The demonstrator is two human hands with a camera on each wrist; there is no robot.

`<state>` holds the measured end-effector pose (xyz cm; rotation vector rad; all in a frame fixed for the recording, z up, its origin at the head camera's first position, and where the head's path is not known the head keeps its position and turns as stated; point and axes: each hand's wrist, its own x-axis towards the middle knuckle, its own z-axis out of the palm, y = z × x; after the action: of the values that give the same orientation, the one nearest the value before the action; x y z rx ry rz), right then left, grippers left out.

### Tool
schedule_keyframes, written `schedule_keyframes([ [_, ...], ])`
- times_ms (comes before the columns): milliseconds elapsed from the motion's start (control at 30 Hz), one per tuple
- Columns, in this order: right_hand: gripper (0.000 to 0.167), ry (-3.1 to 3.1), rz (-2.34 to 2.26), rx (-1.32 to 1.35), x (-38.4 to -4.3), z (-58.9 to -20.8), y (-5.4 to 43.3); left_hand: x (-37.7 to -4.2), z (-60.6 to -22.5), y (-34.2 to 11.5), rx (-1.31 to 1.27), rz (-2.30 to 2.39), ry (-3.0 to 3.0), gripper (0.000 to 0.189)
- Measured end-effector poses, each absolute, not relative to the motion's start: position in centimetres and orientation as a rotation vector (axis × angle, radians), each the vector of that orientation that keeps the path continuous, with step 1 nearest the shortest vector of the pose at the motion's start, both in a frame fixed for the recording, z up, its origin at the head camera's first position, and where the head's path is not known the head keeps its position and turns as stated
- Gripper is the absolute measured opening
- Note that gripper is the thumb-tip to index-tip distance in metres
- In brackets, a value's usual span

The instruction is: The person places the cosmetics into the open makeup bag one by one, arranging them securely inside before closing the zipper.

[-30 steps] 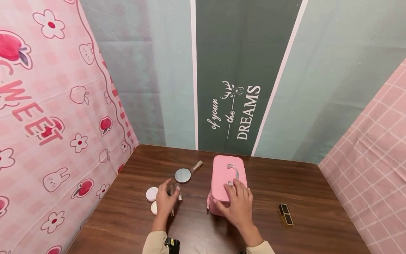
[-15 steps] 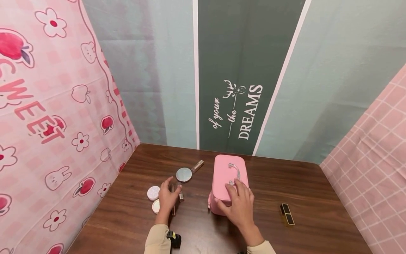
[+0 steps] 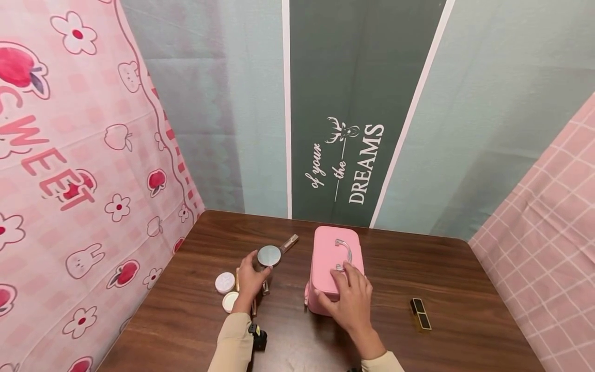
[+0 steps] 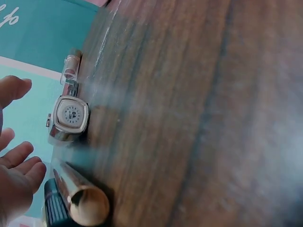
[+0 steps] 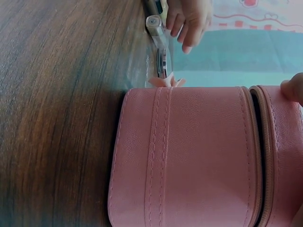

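My left hand reaches to a round silver compact, thumb and forefinger spread at its near edge. In the left wrist view its fingers are apart. Below that hand lie a small clear tube and a slim brown tube, partly covered. My right hand rests on the lid of a pink cosmetic case, with the thumb at the lid's side and the fingers beside the silver handle. A dark gap shows between the zipper rows under the lid.
A lip gloss tube lies behind the silver compact. At left are a white round compact and a cream one. A black and gold rectangular item lies right. Fabric walls surround the wooden table.
My left hand has moved forward from above the tubes to the silver compact, uncovering a gold-coloured tube beside the white compact. The right hand has stayed on the case.
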<state>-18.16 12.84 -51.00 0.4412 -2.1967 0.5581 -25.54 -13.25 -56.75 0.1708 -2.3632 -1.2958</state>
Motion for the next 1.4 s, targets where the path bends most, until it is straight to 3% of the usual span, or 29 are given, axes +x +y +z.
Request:
schedule_keyframes([
  [667,0.058,-2.107,0.725,0.422,-18.1,-50.7,13.0,-28.1,-57.3,-13.4,0.325,-1.307,-2.555,0.075],
  [1400,0.049,-2.033,1.108,0.224,-17.9,-50.0,13.5,-29.0,-57.5,-12.7,0.479,-1.105,-2.754,0.091],
])
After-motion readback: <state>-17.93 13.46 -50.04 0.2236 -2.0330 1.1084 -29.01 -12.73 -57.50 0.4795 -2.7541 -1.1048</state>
